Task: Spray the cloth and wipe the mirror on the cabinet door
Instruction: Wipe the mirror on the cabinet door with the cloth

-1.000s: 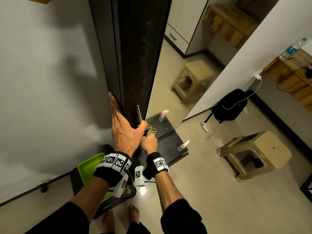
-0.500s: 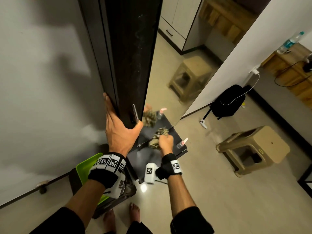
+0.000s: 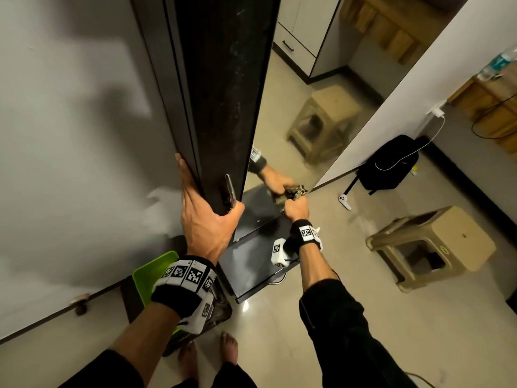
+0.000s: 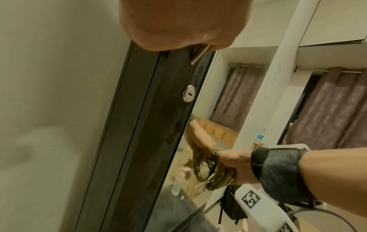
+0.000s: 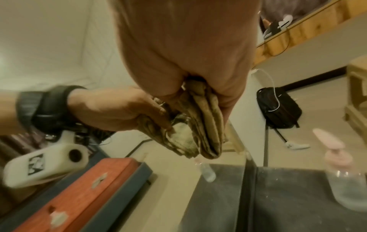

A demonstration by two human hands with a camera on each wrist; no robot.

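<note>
The tall mirror [image 3: 321, 107] covers the front of the dark cabinet door [image 3: 223, 93]. My left hand [image 3: 207, 219] grips the door's edge beside the metal handle [image 3: 230, 190], fingers behind it and thumb in front. My right hand [image 3: 296, 210] holds a bunched, mottled brown cloth [image 3: 298, 191] against the glass at the mirror's lower right corner. The left wrist view shows the cloth [image 4: 216, 179] meeting its own reflection. On the dark surface under the mirror stands the clear spray bottle [image 5: 345, 180] with a pink top; my right wrist hides it in the head view.
A dark low table [image 3: 251, 264] stands under the mirror. A beige plastic stool [image 3: 447, 242], a black backpack [image 3: 391, 163] and a white controller [image 3: 345, 201] are on the floor to the right. A green bin [image 3: 151, 273] is by my left forearm. My bare feet are below.
My right hand has carried the cloth rightward along the bottom of the mirror, from near the door's edge to the lower right corner. The left hand still holds the door edge.
</note>
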